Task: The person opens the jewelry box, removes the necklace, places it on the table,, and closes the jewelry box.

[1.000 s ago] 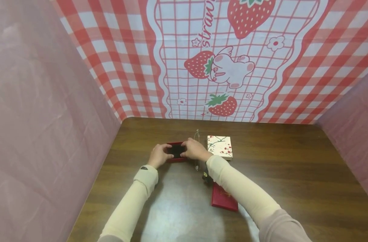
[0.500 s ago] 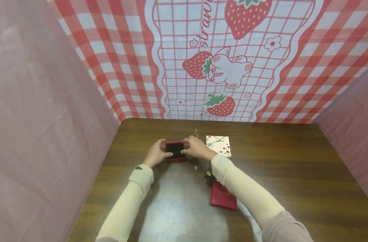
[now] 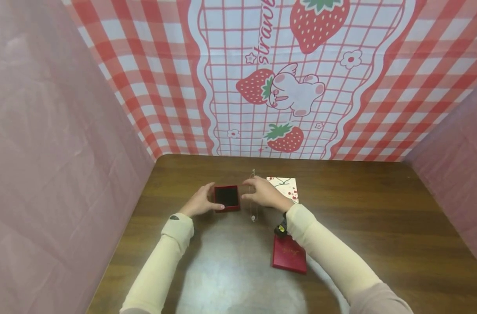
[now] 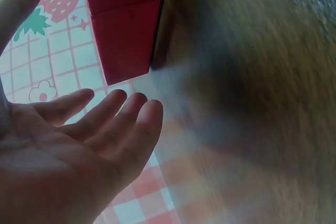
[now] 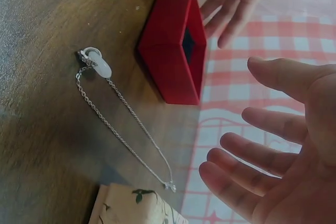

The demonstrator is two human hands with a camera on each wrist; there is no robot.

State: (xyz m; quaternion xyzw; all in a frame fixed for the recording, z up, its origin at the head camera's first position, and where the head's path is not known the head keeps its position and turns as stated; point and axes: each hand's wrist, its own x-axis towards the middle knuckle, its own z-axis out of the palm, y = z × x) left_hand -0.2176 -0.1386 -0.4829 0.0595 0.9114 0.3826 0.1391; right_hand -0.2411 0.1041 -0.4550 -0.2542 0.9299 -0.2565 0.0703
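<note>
An open red box point(image 3: 226, 196) is set upright on the bench point(image 3: 238, 266), left of the bench's middle, and its dark inside is faced upward. Its left edge is flanked by the left hand point(image 3: 199, 202), whose grip is spread; by the thumb, the near left corner is overlapped in the head view, though whether it is touched cannot be told. In the left wrist view, the other fingers are seen apart from the red wall.

The right hand point(image 3: 265, 192) is held to the right of the box, its grip spread as well, with a narrow gap left between its fingertips and the rim. Below this hand, a silver necklace point(image 5: 116, 134) is laid in a long loop, apart from the box; its white pendant point(image 5: 98, 65) is turned toward the bench's near side, and its far end is placed just beside a floral box point(image 3: 285, 185). That box is partly covered by the right wrist.

Nearer the person, a flat red piece point(image 3: 289, 255) with gold markings is partly overlapped by the right sleeve point(image 3: 325, 244). A broad stretch of wood is left between the two forearms. The bench's far edge, bordered by a strawberry-patterned cloth point(image 3: 285, 148), is set well beyond the red box; the left edge is bounded by pink cloth point(image 3: 66, 152).
</note>
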